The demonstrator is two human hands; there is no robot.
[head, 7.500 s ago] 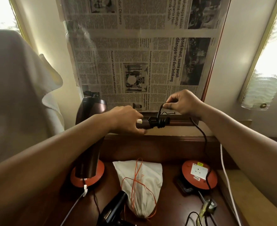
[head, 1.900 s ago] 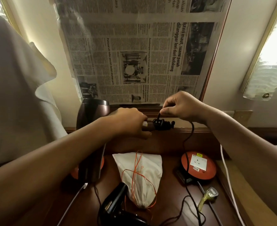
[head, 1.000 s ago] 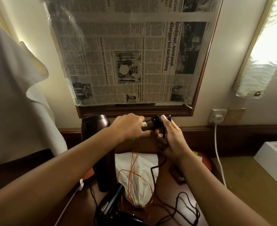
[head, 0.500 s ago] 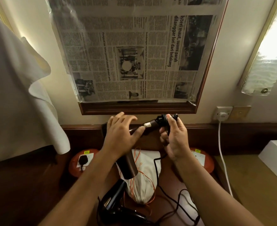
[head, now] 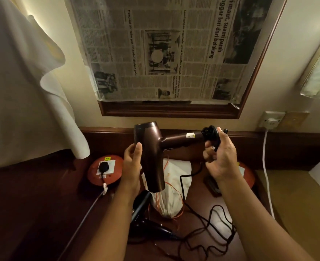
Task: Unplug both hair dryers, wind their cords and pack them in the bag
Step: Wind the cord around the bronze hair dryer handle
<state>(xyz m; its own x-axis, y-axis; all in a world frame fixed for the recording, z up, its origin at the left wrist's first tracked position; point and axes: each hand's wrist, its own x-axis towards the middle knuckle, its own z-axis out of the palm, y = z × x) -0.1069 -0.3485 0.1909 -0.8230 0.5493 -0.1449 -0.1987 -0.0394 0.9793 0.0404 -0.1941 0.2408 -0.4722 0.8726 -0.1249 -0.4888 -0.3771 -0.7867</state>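
I hold a brown hair dryer (head: 153, 153) in the air above the table, barrel hanging down, handle pointing right. My left hand (head: 132, 166) grips the barrel. My right hand (head: 219, 157) grips the handle's end, where the black cord (head: 181, 187) leaves it. That cord drops to the table and lies in loose loops (head: 212, 236) at the front right. A black hair dryer (head: 144, 219) lies on the table near the front. The white drawstring bag (head: 174, 185) with orange string lies behind it, partly hidden by the brown dryer.
An orange socket reel (head: 104, 170) at the left has a black plug in it. A second orange reel (head: 246, 176) sits at the right behind my right hand. A white plug and cable (head: 266, 157) hang from the wall socket. White cloth (head: 23, 91) hangs at the left.
My left hand moved from the handle to the barrel, and the dryer swung so its barrel points down. My right hand went to the handle's end. The camera tilted down.
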